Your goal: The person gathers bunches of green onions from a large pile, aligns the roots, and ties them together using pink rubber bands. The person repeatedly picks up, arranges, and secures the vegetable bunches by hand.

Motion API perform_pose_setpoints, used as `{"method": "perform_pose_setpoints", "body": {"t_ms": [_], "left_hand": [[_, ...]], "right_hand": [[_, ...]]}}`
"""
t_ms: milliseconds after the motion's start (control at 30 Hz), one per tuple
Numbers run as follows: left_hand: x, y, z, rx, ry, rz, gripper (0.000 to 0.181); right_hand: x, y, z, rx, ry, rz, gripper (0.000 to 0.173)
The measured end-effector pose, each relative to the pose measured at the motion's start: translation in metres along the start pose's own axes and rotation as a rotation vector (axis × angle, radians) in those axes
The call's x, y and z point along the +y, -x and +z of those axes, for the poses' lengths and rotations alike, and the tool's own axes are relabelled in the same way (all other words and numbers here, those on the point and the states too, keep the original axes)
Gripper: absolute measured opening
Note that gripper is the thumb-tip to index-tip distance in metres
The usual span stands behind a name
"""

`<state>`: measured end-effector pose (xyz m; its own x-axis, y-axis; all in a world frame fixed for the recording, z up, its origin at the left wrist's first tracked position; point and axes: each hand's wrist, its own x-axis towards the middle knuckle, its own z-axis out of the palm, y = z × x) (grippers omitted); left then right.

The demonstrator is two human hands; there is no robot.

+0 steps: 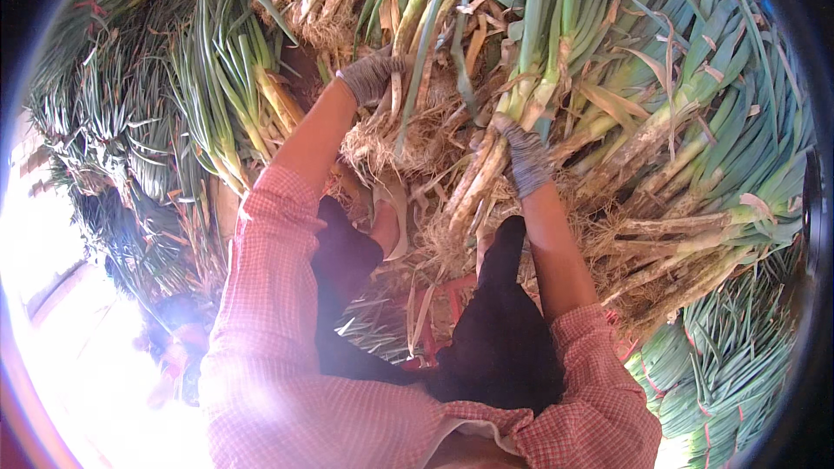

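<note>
My right hand, in a grey knit glove, grips several thick Welsh onions. Their pale, soil-stained stalks slant down to a tangle of roots, and their green leaves point away from me. Farther off to the left, my gloved left hand is closed around the stalks of another onion bunch; its fingertips are partly hidden behind them. Below that hand lies a mat of dry, fibrous roots.
A large heap of onions fills the right side, roots towards me. Loose onions lie at the left, before stacked green bundles. More bundles tied with red bands are at lower right. Beneath my legs is a red frame.
</note>
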<state>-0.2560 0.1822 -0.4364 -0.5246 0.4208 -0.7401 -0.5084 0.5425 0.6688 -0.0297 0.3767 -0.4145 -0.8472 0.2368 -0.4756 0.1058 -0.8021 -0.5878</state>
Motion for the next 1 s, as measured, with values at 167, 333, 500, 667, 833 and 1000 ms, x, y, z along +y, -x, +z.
{"method": "perform_pose_setpoints", "body": {"t_ms": [167,333,500,667,833,1000], "left_hand": [[0.004,0.011,0.033,0.056,-0.19,0.155,0.075],[0.031,0.044,0.043,0.343,-0.662,0.16,0.108],[0.029,0.1,0.044,0.184,-0.637,0.12,0.12],[0.034,0.152,0.095,-0.08,0.231,0.132,0.097],[0.08,0.197,0.083,-0.098,-0.078,0.18,0.105],[0.168,0.31,0.035,-0.054,-0.626,0.138,0.114]], "right_hand": [[0.037,-0.023,-0.022,0.099,-0.011,0.154,0.039],[0.009,-0.004,0.019,0.042,-0.148,0.059,0.032],[0.003,-0.003,0.031,0.059,-0.013,0.183,0.043],[0.017,0.004,0.074,0.14,-0.084,0.125,0.039],[0.013,0.021,0.125,0.123,-0.506,0.283,0.044],[0.003,0.066,0.194,-0.278,-0.62,0.25,0.032]]}}
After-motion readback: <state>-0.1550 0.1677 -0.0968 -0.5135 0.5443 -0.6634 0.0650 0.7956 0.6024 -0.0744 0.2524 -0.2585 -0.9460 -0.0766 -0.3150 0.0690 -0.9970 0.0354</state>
